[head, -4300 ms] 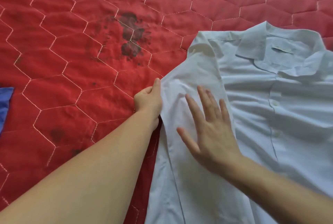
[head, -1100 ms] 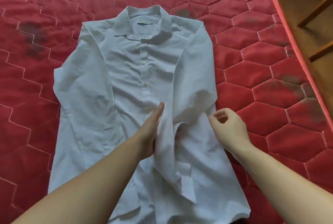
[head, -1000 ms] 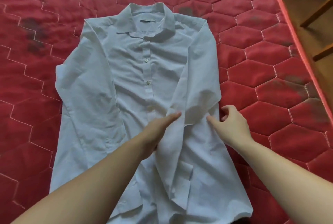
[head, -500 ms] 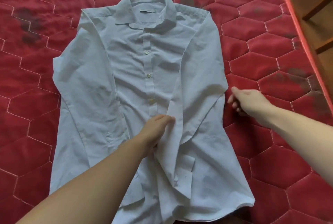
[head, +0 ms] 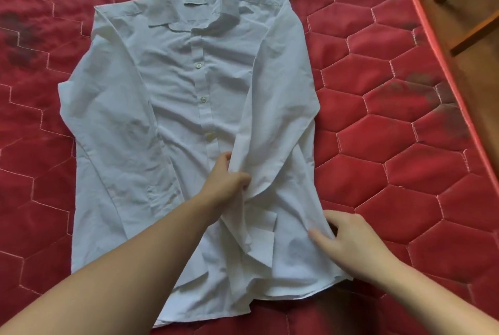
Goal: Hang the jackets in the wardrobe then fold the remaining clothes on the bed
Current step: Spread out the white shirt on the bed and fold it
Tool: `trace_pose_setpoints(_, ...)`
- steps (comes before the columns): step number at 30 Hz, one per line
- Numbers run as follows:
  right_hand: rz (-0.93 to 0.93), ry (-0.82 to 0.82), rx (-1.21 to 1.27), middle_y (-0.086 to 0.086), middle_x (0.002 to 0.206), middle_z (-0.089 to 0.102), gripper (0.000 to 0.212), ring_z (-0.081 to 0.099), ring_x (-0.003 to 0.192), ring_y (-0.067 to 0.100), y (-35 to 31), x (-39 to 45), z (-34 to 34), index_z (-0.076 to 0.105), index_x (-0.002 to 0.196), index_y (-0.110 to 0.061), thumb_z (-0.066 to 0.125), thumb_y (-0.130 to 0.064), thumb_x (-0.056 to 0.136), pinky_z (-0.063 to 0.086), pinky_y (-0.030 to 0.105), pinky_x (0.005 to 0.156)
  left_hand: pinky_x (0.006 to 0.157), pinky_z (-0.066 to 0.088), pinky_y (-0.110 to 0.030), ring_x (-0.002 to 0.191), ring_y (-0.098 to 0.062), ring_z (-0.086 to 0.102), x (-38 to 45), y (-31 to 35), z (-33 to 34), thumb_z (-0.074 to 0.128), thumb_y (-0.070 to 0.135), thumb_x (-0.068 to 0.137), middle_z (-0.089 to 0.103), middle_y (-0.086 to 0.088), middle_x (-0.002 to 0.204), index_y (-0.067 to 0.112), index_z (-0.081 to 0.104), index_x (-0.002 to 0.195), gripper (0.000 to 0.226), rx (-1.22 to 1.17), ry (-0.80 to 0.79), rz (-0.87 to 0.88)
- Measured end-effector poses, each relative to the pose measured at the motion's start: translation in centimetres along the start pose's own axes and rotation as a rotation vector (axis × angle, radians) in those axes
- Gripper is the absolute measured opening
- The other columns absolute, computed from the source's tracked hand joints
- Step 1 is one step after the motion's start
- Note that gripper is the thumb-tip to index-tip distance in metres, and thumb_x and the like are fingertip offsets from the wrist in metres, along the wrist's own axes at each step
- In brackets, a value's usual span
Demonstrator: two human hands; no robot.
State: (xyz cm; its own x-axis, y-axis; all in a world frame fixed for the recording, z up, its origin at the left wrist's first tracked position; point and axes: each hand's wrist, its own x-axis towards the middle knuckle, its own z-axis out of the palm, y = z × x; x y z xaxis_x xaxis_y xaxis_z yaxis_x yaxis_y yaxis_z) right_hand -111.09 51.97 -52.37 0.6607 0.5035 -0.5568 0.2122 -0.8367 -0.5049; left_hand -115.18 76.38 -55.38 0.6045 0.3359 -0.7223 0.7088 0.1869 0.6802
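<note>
Shirt — white, buttoned, sleeves folded inward

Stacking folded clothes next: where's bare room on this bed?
Bare red quilted bed cover: right of the white button shirt to the bed's edge, and left of it. Crowded lower middle: left hand and right hand grip it.

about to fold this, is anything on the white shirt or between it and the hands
Nothing visible is in the way. The left hand grips the folded-in sleeve of the white shirt, the right hand pinches its side edge near the hem. It lies flat on the red mattress.
</note>
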Motion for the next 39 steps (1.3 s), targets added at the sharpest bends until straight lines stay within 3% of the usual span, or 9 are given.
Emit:
trace_pose_setpoints(6, -0.177, 0.198, -0.356, -0.003, 0.044, 0.041, 0.062, 0.049, 0.043, 0.026, -1.2, -3.1, 2.2, 0.025, 0.062, -0.023, 0.087, -0.030, 0.060, 0.023, 0.026, 0.042, 0.065, 0.054, -0.040, 0.078, -0.033, 0.062, -0.9, 0.1, -2.4, 0.045, 0.005, 0.047, 0.062, -0.013, 0.090, 0.009, 0.059, 0.112, 0.067, -0.315, -0.030, -0.271)
trace_pose_setpoints(9, -0.094, 0.209, -0.213, -0.008, 0.058, 0.043, 0.051, 0.050, 0.056, 0.017, -1.1, -2.9, 2.7, 0.033, 0.064, -0.023, 0.071, -0.057, 0.073, 0.030, 0.030, 0.051, 0.068, 0.056, -0.044, 0.077, -0.036, 0.063, -1.1, 0.0, -2.8, 0.039, 0.000, 0.052, 0.062, -0.015, 0.088, 0.001, 0.058, 0.111, 0.061, -0.309, 0.002, -0.287)
trace_pose_setpoints(13, 0.130, 0.130, -0.013, -0.002, 0.071, 0.058, 0.032, 0.057, 0.076, 0.031, -0.2, -1.6, 2.8, 0.045, 0.068, -0.021, 0.051, -0.045, 0.088, 0.040, 0.037, 0.063, 0.042, 0.037, -0.021, 0.041, -0.017, 0.037, -1.7, 0.5, -2.2, 0.030, -0.011, 0.069, 0.039, -0.002, 0.050, 0.009, 0.046, 0.069, 0.026, -0.131, 0.064, -0.241)
trace_pose_setpoints(16, 0.165, 0.209, -0.025, 0.000, 0.056, 0.049, 0.042, 0.053, 0.069, 0.037, 0.4, -1.7, 2.0, 0.040, 0.055, -0.018, 0.062, -0.040, 0.083, 0.040, 0.039, 0.059, 0.038, 0.034, -0.019, 0.031, -0.011, 0.037, -1.5, 0.3, -2.1, 0.028, -0.012, 0.070, 0.039, 0.004, 0.038, 0.010, 0.044, 0.069, 0.027, -0.129, 0.027, -0.239)
trace_pose_setpoints(21, 0.232, 0.355, 0.007, -0.002, 0.047, 0.038, 0.046, 0.040, 0.052, 0.026, 1.7, -2.9, 1.2, 0.036, 0.056, -0.017, 0.071, -0.044, 0.070, 0.035, 0.037, 0.050, 0.046, 0.043, -0.023, 0.047, -0.019, 0.050, -1.9, -0.3, -2.5, 0.044, 0.000, 0.064, 0.050, -0.007, 0.063, 0.004, 0.054, 0.091, 0.030, -0.067, -0.074, -0.262)
trace_pose_setpoints(26, 0.249, 0.107, 0.216, -0.009, 0.059, 0.058, 0.029, 0.050, 0.054, 0.007, 3.4, -3.6, 1.5, 0.062, 0.070, -0.017, 0.064, -0.042, 0.085, 0.038, 0.029, 0.056, 0.058, 0.043, -0.033, 0.069, -0.028, 0.044, -2.1, -0.4, -2.6, 0.042, 0.002, 0.053, 0.044, -0.014, 0.085, 0.001, 0.053, 0.098, 0.046, -0.083, -0.096, -0.240)
trace_pose_setpoints(29, 0.229, 0.059, 0.210, -0.008, 0.051, 0.044, 0.033, 0.035, 0.048, 0.005, 4.3, -3.8, 1.2, 0.060, 0.062, -0.009, 0.066, -0.030, 0.086, 0.030, 0.029, 0.052, 0.058, 0.046, -0.034, 0.073, -0.030, 0.051, -1.8, -1.1, -2.8, 0.039, -0.002, 0.065, 0.052, -0.016, 0.088, -0.003, 0.055, 0.108, 0.046, -0.091, -0.107, -0.229)
trace_pose_setpoints(34, 0.314, 0.173, 0.076, -0.012, 0.062, 0.048, 0.038, 0.045, 0.056, 0.010, 3.3, -3.5, 0.7, 0.051, 0.068, -0.021, 0.077, -0.048, 0.069, 0.039, 0.033, 0.056, 0.072, 0.059, -0.043, 0.094, -0.032, 0.069, -2.4, -1.8, -4.0, 0.031, -0.010, 0.073, 0.071, -0.016, 0.108, 0.005, 0.058, 0.120, 0.056, -0.439, -0.256, -0.269)
trace_pose_setpoints(39, -0.083, 0.453, 0.097, -0.012, 0.076, 0.059, 0.038, 0.056, 0.071, 0.008, -1.5, -2.0, 1.3, 0.062, 0.081, -0.024, 0.057, -0.062, 0.078, 0.045, 0.029, 0.068, 0.061, 0.059, -0.043, 0.078, -0.031, 0.073, -3.1, -2.5, -2.7, 0.026, -0.019, 0.070, 0.075, -0.013, 0.091, 0.000, 0.062, 0.110, 0.057, -0.310, -0.343, -0.359)
